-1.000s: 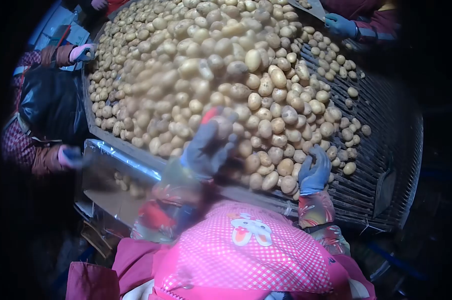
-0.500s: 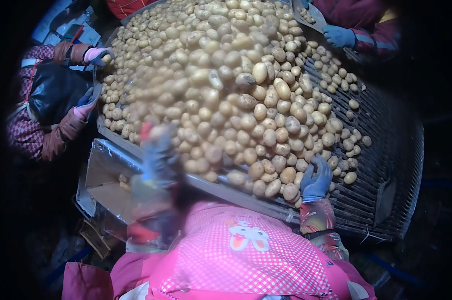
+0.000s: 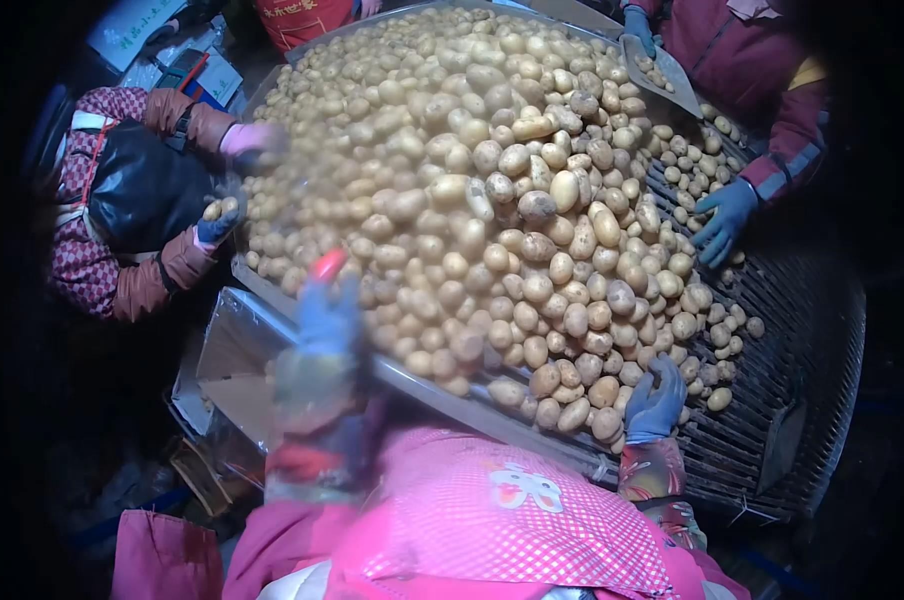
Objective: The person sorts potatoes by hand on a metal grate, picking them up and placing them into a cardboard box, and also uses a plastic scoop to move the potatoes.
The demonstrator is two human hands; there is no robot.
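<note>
A large heap of potatoes (image 3: 532, 205) covers the slatted metal table (image 3: 742, 440). My left hand (image 3: 330, 310), in a blue-grey glove with a red tip, is at the near left rim of the table, over the heap's edge. It is blurred, and whether its fingers hold anything cannot be made out. My right hand (image 3: 656, 400), in a blue-grey glove, rests at the heap's near right edge against the potatoes, its fingers curved and slightly apart, with no potato seen inside them.
An open cardboard box (image 3: 237, 375) lined with plastic stands below the left rim. A co-worker (image 3: 132, 205) at the left holds potatoes in a gloved hand. Another person (image 3: 742, 60) at the upper right has a scoop (image 3: 662, 75). Red clothing (image 3: 302, 20) shows at the top.
The view has shifted. At my left hand, the pale roundish thing near the red tip no longer shows. The upper-right co-worker's gloved hand has come down to the potatoes; the left co-worker's lower hand now holds potatoes.
</note>
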